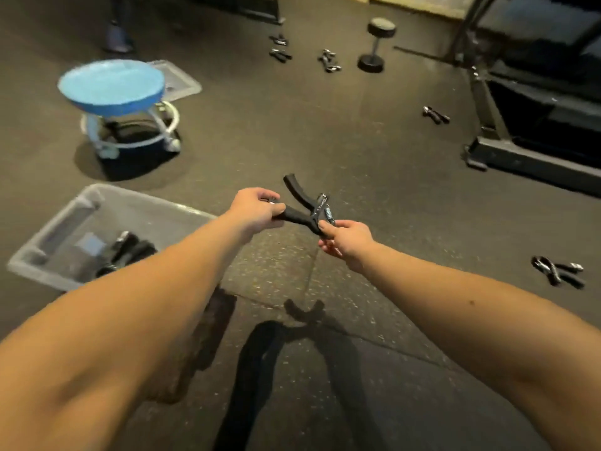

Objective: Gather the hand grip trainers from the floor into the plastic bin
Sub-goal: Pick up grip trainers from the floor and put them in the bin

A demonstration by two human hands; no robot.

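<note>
Both hands held one hand grip trainer (pixel 304 206) in the air, above the floor (pixel 357 151) and in front of the person. The left hand (pixel 255 209) was closed around the end of one black handle. The right hand (pixel 346 242) pinched the other end, near the metal spring, with its fingers closed on it. The second handle pointed up and away from the person, free of both hands. The long axis of the held handle ran almost left to right between the two hands.

The plastic bin (pixel 48 236) stood on the floor to the left of the hands and a little nearer to the person. It already held some dark trainers (pixel 130 252) in its near part. The left hand was clearly nearer to the bin than the right one, so I judge that the left hand would carry the trainer over the rim, and the right hand would let go.

More trainers were not yet gathered: one pair (pixel 557 271) lay on the floor to the right, near the right arm, one (pixel 435 114) farther away beside a dark machine, and several (pixel 328 60) far ahead next to a dumbbell (pixel 375 43). A blue stool (pixel 112 86) stood beyond the bin.
</note>
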